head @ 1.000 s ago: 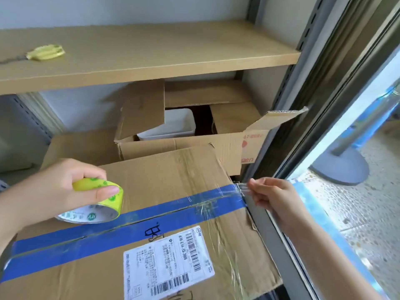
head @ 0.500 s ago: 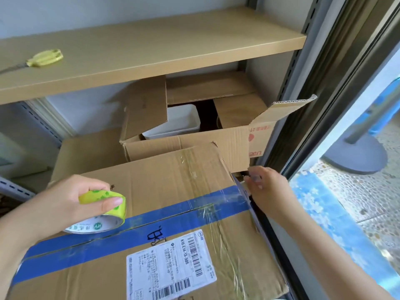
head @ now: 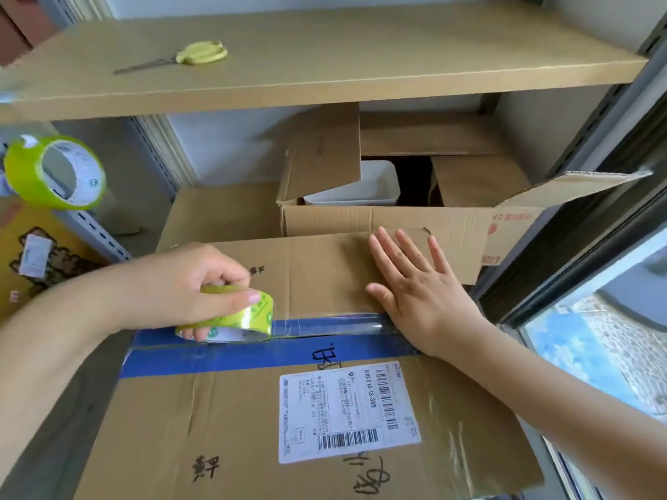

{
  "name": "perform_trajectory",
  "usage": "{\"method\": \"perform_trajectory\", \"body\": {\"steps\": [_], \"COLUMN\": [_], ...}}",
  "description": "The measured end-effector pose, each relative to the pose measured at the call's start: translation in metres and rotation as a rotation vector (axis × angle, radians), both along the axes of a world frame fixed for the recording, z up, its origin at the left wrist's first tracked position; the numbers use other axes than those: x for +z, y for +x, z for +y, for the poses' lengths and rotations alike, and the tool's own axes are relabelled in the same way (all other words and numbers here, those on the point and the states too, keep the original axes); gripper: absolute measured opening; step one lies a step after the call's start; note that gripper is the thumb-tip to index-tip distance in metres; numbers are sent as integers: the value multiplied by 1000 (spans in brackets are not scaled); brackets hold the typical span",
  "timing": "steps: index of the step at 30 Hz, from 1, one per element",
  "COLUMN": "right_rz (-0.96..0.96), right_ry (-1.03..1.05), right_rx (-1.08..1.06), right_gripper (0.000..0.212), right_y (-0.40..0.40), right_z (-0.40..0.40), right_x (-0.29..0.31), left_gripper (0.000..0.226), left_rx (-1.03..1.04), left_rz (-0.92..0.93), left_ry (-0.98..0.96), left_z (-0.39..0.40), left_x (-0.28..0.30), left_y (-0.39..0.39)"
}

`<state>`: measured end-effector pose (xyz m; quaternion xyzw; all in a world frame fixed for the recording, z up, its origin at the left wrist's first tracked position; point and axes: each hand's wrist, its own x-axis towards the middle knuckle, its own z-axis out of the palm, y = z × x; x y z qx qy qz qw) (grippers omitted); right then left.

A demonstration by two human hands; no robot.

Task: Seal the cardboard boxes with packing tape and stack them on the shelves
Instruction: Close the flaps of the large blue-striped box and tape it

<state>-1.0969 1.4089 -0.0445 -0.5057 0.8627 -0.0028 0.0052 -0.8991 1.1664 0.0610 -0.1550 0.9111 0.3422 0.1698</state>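
Observation:
A large cardboard box (head: 252,427) with a blue tape band across its top seam and a white shipping label lies in front of me. My left hand (head: 187,286) grips a green-yellow roll of clear packing tape (head: 234,319) that rests on the seam. A clear strip runs from the roll to the right along the seam. My right hand (head: 418,294) lies flat, fingers spread, on the box top and presses the strip's right end down.
Behind stands an open cardboard box (head: 397,218) with raised flaps and a white tub (head: 364,189) inside. Yellow-handled scissors (head: 191,55) lie on the wooden shelf (head: 361,74) above. A second tape roll (head: 54,173) hangs at the left. A window frame (head: 577,247) borders the right.
My right hand let go of the tape end at the box's right edge and now lies flat on the top. The roll in my left hand shifted onto the seam.

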Motion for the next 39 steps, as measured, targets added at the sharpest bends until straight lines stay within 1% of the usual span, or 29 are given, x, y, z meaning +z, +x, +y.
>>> {"method": "perform_trajectory", "body": {"steps": [3, 4, 6, 9, 10, 11, 13, 14, 16, 17, 18, 19, 21, 22, 23, 24, 27, 28, 30, 32, 34, 37, 39], "right_rz": [-12, -27, -31, -12, -28, -82, -232, -250, -158, -123, -113, -113, -111, -106, -98, -86, -63, -60, -45, -19, -13, -117, -194], "right_ry": [38, 41, 47, 83, 88, 79, 22, 6, 14, 20, 22, 22, 27, 37, 48, 59, 87, 93, 108, 120, 118, 82, 75], "right_rx": [60, 60, 51, 34, 63, 111, 192, 223, 260, 263, 261, 266, 277, 281, 285, 286, 275, 270, 265, 275, 327, 467, 555], "right_gripper": [68, 69, 69, 68, 69, 70, 78, 80, 76, 74, 74, 77, 84, 86, 87, 87, 86, 86, 84, 81, 75, 66, 66], "right_y": [2, 2, 4, 6, 7, 9, 23, 32, 47, 49, 49, 46, 41, 41, 42, 44, 45, 45, 48, 55, 64, 79, 94], "right_z": [-3, -3, -5, -13, -19, -28, -49, -58, -69, -71, -71, -71, -72, -73, -74, -74, -74, -74, -74, -76, -78, -93, -112], "right_x": [1, 2, 2, 8, 12, 15, 20, 18, 9, 5, 2, 0, -1, -2, -2, -3, -1, 0, 2, 3, 5, 12, 16], "left_gripper": [50, 51, 53, 49, 47, 44, 40, 40, 45, 49, 53, 53, 45, 41, 40, 41, 61, 69, 78, 78, 77, 73, 70], "left_rx": [-65, -74, -103, -204, -227, -248, -287, -299, -296, -286, -262, -215, -106, -94, -103, -116, -171, -140, -75, -68, -41, 11, -8], "left_rz": [-83, -127, -176, -181, -193, -209, -239, -249, -262, -257, -247, -234, -172, -144, -135, -143, -167, -193, -224, -207, -164, -153, -151], "left_ry": [-502, -586, -626, -751, -786, -812, -828, -831, -828, -792, -701, -538, -128, -41, -66, -181, -729, -828, -877, -897, -918, -935, -955], "left_z": [-1, -4, -5, 7, 11, 14, 19, 21, 21, 17, 10, -1, -21, -28, -33, -36, -56, -64, -74, -73, -72, -73, -69], "left_x": [2, 3, 1, -7, -8, -8, -8, -8, -5, 1, 7, 14, 25, 26, 23, 18, 5, 2, -6, -17, -26, -28, -30], "left_y": [-5, -5, -3, -5, -8, -12, -18, -20, -22, -19, -14, -6, 13, 22, 30, 37, 58, 67, 84, 92, 93, 96, 96]}}
